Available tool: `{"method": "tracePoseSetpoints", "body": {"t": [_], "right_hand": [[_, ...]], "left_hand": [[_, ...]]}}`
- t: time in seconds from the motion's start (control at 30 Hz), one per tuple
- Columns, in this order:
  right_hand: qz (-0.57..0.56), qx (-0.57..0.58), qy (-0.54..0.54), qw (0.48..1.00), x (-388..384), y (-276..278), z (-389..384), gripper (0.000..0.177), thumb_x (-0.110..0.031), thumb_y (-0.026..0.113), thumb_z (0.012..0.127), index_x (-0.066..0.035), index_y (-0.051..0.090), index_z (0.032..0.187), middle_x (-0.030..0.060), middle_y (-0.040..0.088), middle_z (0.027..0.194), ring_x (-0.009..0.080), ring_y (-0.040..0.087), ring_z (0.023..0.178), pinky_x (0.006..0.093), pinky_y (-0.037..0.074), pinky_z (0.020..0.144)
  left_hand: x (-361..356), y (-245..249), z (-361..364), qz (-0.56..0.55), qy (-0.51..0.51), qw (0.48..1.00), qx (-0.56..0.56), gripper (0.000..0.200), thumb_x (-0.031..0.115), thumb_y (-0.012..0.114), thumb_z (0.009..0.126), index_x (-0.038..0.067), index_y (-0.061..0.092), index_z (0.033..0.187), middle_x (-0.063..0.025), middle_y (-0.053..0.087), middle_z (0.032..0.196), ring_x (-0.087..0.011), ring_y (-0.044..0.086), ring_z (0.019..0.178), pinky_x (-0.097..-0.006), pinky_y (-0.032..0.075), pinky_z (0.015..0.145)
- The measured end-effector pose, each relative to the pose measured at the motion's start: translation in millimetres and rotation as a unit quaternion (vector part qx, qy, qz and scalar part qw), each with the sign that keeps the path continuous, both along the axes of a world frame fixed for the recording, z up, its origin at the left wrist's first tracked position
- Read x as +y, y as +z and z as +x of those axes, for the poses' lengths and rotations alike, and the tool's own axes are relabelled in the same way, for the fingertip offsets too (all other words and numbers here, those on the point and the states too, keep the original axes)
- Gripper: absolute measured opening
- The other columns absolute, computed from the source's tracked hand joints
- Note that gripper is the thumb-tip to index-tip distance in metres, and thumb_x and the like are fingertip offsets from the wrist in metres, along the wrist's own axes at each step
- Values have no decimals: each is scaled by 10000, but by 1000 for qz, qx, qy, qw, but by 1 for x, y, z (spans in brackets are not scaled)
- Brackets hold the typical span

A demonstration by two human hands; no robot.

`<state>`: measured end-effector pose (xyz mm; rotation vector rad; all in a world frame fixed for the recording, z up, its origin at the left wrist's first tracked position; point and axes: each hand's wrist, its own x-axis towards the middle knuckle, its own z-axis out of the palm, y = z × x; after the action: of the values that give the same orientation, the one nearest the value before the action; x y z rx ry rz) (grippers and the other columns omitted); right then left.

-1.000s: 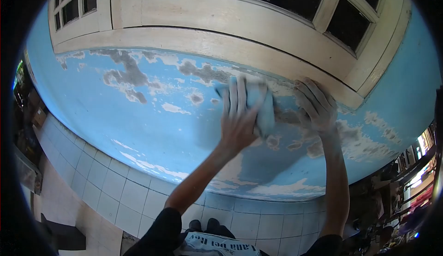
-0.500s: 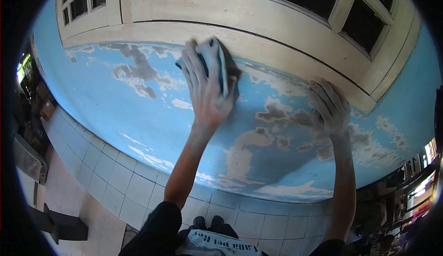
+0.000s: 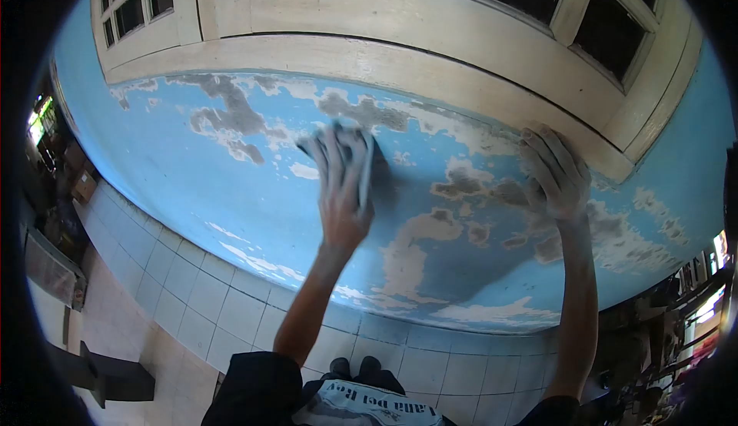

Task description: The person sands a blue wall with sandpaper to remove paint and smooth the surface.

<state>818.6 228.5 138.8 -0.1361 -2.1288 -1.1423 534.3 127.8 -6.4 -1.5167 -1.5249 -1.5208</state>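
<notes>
My left hand (image 3: 344,195), dusted with pale powder and slightly blurred, presses a folded sheet of sandpaper (image 3: 367,166) against the blue wall (image 3: 254,188). The sheet shows dark and bluish edges beside the fingers. Around it the paint is worn through in grey and white patches (image 3: 234,112). Farther right, my right hand (image 3: 559,176) rests with fingers extended, its fingertips on the lower edge of the cream window frame (image 3: 446,80) and the palm by the wall. Nothing shows in that hand.
White tiles (image 3: 234,303) line the floor below the wall, where my feet (image 3: 355,366) stand. A dark metal beam (image 3: 115,376) lies at the lower left. Cluttered shelves (image 3: 676,311) are at the right edge. Glass panes (image 3: 611,38) fill the window.
My left hand has slid down the wall with the sandpaper, uncovering a grey patch under the window frame. The right hand has stayed at the frame's edge.
</notes>
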Motion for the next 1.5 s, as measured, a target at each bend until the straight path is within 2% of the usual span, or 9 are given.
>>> {"method": "tracePoseSetpoints", "body": {"t": [0.1,0.43,0.5,0.57,0.7,0.9,1.1,1.3,1.5], "right_hand": [[1,6,1,1000,-1,2,-1,359,-88,556,757,-82,660,1100,21,653,1185,200,558,1192,373,497,998],[-1,8,-12,1000,1,-1,1,343,-119,552,771,-90,671,1091,19,656,1182,200,563,1191,382,496,1000],[1,10,-4,1000,2,1,-1,342,-121,550,773,-91,670,1092,18,656,1181,200,562,1192,383,497,998],[-1,11,-2,1000,0,0,0,341,-123,548,776,-92,670,1093,16,656,1181,200,560,1192,383,498,996],[6,8,-5,1000,3,-1,1,336,-139,541,790,-93,665,1098,17,654,1185,200,555,1195,380,498,993],[16,0,-8,1000,2,1,1,343,-216,528,848,-86,636,1147,37,641,1213,209,545,1213,379,491,993],[13,-12,-24,1000,2,-2,3,393,-280,523,848,-86,619,1176,38,632,1231,209,536,1220,379,477,1004],[7,7,-41,999,-2,-1,0,459,-293,562,772,-104,619,1186,33,607,1270,204,511,1244,383,462,1011],[-6,7,-34,999,1,-3,0,496,-293,581,739,-112,615,1199,23,593,1288,202,495,1261,387,437,1037]], "left_hand": [[-22,-59,29,-128,-85,988,-31,662,-92,451,774,49,414,1419,-300,135,1535,-571,56,1385,-656,172,1098],[-9,-43,21,-89,-82,993,11,707,-38,463,753,-55,291,1439,-344,48,1529,-619,-57,1357,-699,82,1076],[-5,-63,17,-121,-36,990,57,770,28,627,747,-15,307,1446,-336,63,1524,-640,1,1341,-753,151,1037],[-2,-41,14,-71,-9,996,54,633,-25,443,848,-62,250,1450,-339,37,1529,-602,-73,1364,-694,19,1084],[13,48,-9,61,21,998,26,605,69,419,908,-91,206,1451,-342,28,1527,-615,-65,1356,-704,10,1077],[17,-73,36,-136,35,985,101,839,215,566,829,-68,120,1481,-371,-71,1510,-622,-85,1351,-717,-5,1060],[28,58,42,19,49,998,44,891,257,611,812,-28,117,1496,-357,-87,1517,-625,-74,1351,-716,-17,1059],[40,-58,90,-102,13,986,130,897,285,638,706,6,267,1473,-339,74,1523,-658,-17,1329,-752,80,1038],[36,57,80,13,12,1000,23,855,360,626,811,15,225,1483,-366,59,1501,-649,-42,1334,-722,29,1061]]}}
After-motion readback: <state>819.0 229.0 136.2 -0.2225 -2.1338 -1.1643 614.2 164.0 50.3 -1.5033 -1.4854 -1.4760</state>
